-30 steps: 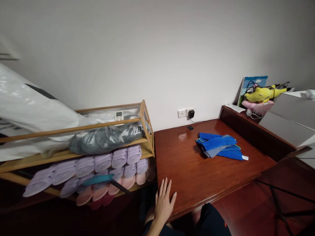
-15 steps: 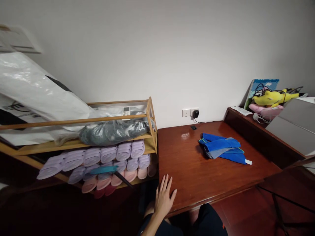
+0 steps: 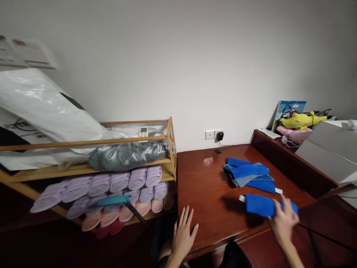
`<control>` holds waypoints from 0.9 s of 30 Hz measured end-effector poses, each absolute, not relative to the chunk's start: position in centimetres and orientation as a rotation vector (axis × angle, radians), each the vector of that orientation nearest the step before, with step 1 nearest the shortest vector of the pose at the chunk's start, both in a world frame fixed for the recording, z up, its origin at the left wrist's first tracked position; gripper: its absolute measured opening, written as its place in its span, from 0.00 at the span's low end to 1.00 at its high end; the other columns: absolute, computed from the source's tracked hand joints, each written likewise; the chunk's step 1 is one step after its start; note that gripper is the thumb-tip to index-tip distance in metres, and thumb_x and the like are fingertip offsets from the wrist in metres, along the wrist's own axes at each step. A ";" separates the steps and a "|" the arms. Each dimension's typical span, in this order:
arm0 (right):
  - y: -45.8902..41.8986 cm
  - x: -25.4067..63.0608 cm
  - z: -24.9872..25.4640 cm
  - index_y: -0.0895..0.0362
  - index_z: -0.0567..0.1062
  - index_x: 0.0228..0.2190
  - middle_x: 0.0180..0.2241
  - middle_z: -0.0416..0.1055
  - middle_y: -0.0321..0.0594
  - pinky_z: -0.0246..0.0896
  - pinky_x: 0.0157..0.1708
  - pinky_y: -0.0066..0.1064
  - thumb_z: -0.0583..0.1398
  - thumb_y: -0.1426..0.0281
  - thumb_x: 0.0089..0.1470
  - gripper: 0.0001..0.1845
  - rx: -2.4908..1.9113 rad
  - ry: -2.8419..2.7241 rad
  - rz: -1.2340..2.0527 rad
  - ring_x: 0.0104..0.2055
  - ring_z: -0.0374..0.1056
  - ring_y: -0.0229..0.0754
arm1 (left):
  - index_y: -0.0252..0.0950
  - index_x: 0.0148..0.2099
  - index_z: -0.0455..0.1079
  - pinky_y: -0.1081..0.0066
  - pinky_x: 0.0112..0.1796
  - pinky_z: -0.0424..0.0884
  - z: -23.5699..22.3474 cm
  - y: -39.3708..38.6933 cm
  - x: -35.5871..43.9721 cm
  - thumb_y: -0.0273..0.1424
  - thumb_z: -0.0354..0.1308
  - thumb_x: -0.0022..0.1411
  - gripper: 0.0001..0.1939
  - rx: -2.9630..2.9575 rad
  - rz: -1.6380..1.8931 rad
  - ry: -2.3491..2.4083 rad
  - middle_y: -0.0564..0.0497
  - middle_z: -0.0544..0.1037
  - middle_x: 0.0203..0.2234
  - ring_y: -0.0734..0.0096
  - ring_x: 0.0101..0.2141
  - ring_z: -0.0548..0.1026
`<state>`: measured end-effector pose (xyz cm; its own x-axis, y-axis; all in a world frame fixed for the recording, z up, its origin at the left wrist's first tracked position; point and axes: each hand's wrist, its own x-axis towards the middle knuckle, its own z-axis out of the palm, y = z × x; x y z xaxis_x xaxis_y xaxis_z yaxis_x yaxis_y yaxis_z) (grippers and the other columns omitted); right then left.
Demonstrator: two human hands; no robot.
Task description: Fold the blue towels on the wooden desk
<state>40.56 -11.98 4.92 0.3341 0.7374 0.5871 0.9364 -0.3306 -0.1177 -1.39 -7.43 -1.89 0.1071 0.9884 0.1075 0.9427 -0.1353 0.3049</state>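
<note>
Cloth [image 3: 258, 206] in blue, newly brought into view, gripped by the right hand [image 3: 283, 219] above the near right of the desk [image 3: 206, 193], one more piece beside the blue pile [image 3: 249, 172], with the left hand [image 3: 183, 233] spread at near left.

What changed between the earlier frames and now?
The right hand has come into view, holding a blue cloth above the table. The left hand still rests near its front left corner; the cloth pile lies where it was.
</note>
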 end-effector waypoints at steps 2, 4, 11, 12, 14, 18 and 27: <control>-5.5 37.6 3.2 0.57 0.66 0.49 0.65 0.41 0.53 0.45 0.54 0.53 0.52 0.75 0.47 0.25 -2.214 -1.548 -0.522 0.66 0.38 0.56 | 0.44 0.65 0.46 0.58 0.57 0.55 -1.8 -7.5 -1.4 0.38 0.43 0.64 0.28 2.208 0.427 1.953 0.53 0.47 0.65 0.67 0.64 0.44; 0.0 35.3 1.4 0.54 0.67 0.49 0.65 0.41 0.51 0.45 0.52 0.55 0.48 0.75 0.49 0.25 -2.384 -1.562 -0.299 0.65 0.40 0.58 | 0.45 0.65 0.46 0.58 0.56 0.56 -1.9 -7.5 -1.5 0.38 0.43 0.64 0.28 2.197 0.425 1.966 0.53 0.47 0.65 0.66 0.63 0.46; 8.4 36.1 -3.3 0.55 0.65 0.54 0.60 0.53 0.57 0.42 0.49 0.65 0.45 0.76 0.50 0.29 -2.524 -1.478 0.044 0.63 0.41 0.67 | 0.47 0.65 0.43 0.59 0.55 0.59 -3.7 -6.9 -2.4 0.38 0.44 0.63 0.29 2.276 0.436 1.952 0.54 0.48 0.64 0.65 0.63 0.48; 9.2 36.9 -3.4 0.55 0.64 0.54 0.61 0.51 0.55 0.40 0.50 0.65 0.46 0.76 0.49 0.29 -2.507 -1.483 0.063 0.63 0.40 0.66 | 0.48 0.65 0.42 0.59 0.55 0.60 -4.1 -6.7 -2.6 0.38 0.44 0.63 0.30 2.283 0.423 1.941 0.54 0.48 0.64 0.65 0.63 0.49; 11.2 38.8 -3.2 0.53 0.63 0.55 0.62 0.51 0.51 0.41 0.52 0.63 0.48 0.74 0.47 0.31 -2.464 -1.487 0.120 0.64 0.41 0.62 | 0.49 0.65 0.41 0.58 0.55 0.61 -4.6 -6.4 -2.9 0.38 0.45 0.62 0.31 2.285 0.398 1.924 0.54 0.49 0.64 0.64 0.62 0.50; 15.0 42.0 -1.2 0.50 0.60 0.56 0.58 0.58 0.49 0.54 0.47 0.56 0.46 0.73 0.45 0.34 -2.430 -1.338 0.204 0.60 0.53 0.58 | 0.49 0.65 0.42 0.57 0.55 0.61 -5.0 -6.1 -3.1 0.38 0.46 0.62 0.31 2.247 0.362 1.906 0.53 0.48 0.64 0.62 0.62 0.50; 9.4 36.1 -1.0 0.57 0.65 0.51 0.54 0.62 0.54 0.48 0.50 0.58 0.48 0.74 0.43 0.30 -2.302 -1.517 0.191 0.58 0.52 0.59 | 0.50 0.65 0.40 0.55 0.54 0.60 -3.9 -6.7 -2.5 0.36 0.46 0.62 0.31 2.258 0.459 1.937 0.53 0.49 0.64 0.61 0.62 0.51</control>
